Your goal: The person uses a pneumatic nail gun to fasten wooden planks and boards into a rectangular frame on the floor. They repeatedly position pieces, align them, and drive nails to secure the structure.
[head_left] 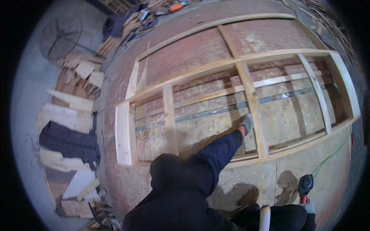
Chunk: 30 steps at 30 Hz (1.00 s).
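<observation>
A pale wooden frame (248, 92) of long rails and several crosspieces lies across the middle, close in front of me. My left hand (246, 124), in a grey glove, reaches inside it and closes against the left side of a crosspiece (255, 115); some of its fingers are hidden. At the lower right, my gloved right hand (309, 207) is wrapped around the red grip of a red-and-black tool (305, 184) that looks like a nail gun. The tool is outside the frame, apart from its near rail. My dark left sleeve (216, 154) crosses the near rail.
Behind lies a second wooden frame (223, 24). Wood offcuts (73, 111) and a dark cloth (69, 141) line the left wall, near a round fan (61, 38). A thin green hose (327, 158) runs at right. A pale rod (265, 218) stands by my dark-clothed leg.
</observation>
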{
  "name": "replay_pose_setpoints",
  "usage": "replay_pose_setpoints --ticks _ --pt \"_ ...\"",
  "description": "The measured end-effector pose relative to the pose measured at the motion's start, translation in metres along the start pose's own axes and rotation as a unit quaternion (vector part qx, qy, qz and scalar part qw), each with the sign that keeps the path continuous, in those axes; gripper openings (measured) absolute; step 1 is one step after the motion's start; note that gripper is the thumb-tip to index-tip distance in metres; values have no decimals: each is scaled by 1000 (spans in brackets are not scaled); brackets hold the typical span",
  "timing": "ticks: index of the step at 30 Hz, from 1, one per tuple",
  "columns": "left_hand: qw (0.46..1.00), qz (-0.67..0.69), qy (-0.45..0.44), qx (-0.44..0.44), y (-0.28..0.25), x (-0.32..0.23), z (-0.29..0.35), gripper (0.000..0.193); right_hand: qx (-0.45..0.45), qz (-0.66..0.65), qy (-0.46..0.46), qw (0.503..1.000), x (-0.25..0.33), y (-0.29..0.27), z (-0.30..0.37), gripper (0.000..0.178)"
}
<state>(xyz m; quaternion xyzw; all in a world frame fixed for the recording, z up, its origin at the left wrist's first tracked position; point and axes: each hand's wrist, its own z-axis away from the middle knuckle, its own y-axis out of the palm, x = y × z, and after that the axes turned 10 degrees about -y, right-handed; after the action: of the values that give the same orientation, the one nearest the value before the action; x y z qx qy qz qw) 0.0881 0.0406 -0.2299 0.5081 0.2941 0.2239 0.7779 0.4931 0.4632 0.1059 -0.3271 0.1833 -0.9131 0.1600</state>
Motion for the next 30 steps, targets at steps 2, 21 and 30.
replay_pose_setpoints --ticks 2,21,30 --pt "998 -61 14 28 4 -1 -7 33 12 -1 -34 999 -18 -7 -9 55" --pt "964 -192 -85 -166 63 -41 39 33 -70 -186 64 978 -65 -41 -9 28" --pt "925 -279 -143 -217 89 -42 75 34 -220 -251 125 934 -49 -14 15 29"
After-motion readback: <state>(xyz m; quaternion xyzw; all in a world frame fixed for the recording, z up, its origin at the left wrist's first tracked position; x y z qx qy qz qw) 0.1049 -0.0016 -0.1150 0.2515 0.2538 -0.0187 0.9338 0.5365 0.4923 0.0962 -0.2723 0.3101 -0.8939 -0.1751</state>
